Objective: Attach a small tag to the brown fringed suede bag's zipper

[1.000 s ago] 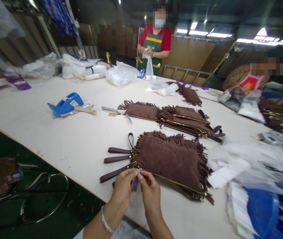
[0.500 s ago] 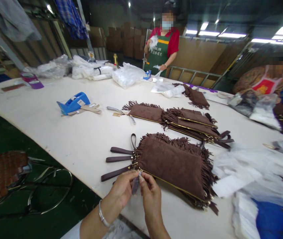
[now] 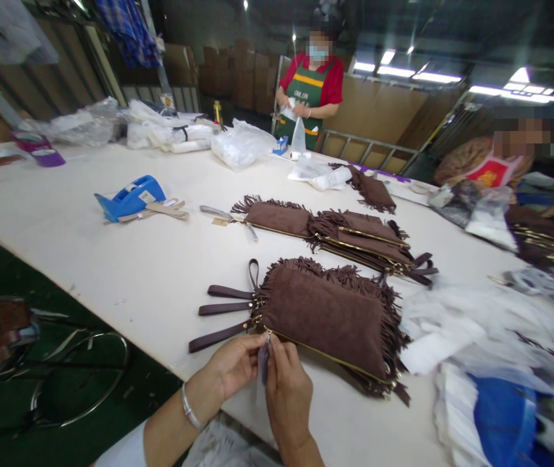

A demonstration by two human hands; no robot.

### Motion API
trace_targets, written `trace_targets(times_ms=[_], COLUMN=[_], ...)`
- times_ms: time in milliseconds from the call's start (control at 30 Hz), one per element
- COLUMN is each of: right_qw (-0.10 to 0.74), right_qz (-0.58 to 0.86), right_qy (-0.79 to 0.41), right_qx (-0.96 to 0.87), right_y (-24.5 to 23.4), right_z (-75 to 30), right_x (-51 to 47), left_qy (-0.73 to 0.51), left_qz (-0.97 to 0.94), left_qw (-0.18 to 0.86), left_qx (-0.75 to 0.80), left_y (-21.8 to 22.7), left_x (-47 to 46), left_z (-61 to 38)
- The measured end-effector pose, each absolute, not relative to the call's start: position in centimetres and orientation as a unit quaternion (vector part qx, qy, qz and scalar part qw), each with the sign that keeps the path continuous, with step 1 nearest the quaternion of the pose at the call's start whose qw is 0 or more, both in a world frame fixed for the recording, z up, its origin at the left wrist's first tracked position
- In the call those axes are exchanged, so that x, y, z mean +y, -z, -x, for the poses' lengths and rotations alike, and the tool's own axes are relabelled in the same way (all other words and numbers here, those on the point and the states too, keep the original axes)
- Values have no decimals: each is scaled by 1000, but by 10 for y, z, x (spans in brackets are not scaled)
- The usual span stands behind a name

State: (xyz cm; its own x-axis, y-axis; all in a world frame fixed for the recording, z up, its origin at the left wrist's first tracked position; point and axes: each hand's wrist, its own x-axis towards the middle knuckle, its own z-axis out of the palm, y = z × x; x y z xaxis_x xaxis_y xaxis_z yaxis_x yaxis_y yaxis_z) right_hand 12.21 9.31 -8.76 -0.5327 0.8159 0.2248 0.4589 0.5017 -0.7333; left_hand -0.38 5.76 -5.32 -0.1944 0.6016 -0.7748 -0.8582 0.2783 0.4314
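Note:
A brown suede-like pouch with fringe lies on top of a stack of similar pouches, its gold zipper edge facing me. At the zipper's left end hangs a zipper pull, with what looks like a greyish translucent plastic wrap around it. My left hand pinches it from the left near its top. My right hand is closed on it from the right, thumb and fingers pressed together. Wrist straps stick out to the left of the stack, just above my left hand.
More fringed pouches lie farther back. A blue tape dispenser stands at the left beside paper tags. Plastic bags and a blue container lie at right. Two co-workers are at the far side; a stool is at lower left.
The view has shifted slightly, so things sit a little farther left. My right hand has turned and closed more around the pull. The co-worker in the apron has brought both hands together on a plastic bag.

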Motion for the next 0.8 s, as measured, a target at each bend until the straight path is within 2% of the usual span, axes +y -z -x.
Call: trace_targets(times_ms=[67,133,367,500,600,800], right_qw=[240,220,312,282,278,346], right_qz=[392,397,424,465,436,421], right_qy=[-227,-220,-463,-526,-515,-395], right_qx=[-859,-864,-713,-654,-683,-740], right_y=[89,89,89,88,83,76], right_z=[-125,-127,-139,-144,-139,-118], right_x=[93,92,88,92,92,73], left_qy=[-580,-579,-602,-604,-609,-589], left_qz=[113,95,7,-56,-92,-112], left_qw=[622,617,544,489,455,467], left_qx=[514,525,585,627,644,650], left_y=[57,60,58,59,66,76], left_x=[56,56,54,56,57,52], left_z=[6,7,-2,-8,-11,-7])
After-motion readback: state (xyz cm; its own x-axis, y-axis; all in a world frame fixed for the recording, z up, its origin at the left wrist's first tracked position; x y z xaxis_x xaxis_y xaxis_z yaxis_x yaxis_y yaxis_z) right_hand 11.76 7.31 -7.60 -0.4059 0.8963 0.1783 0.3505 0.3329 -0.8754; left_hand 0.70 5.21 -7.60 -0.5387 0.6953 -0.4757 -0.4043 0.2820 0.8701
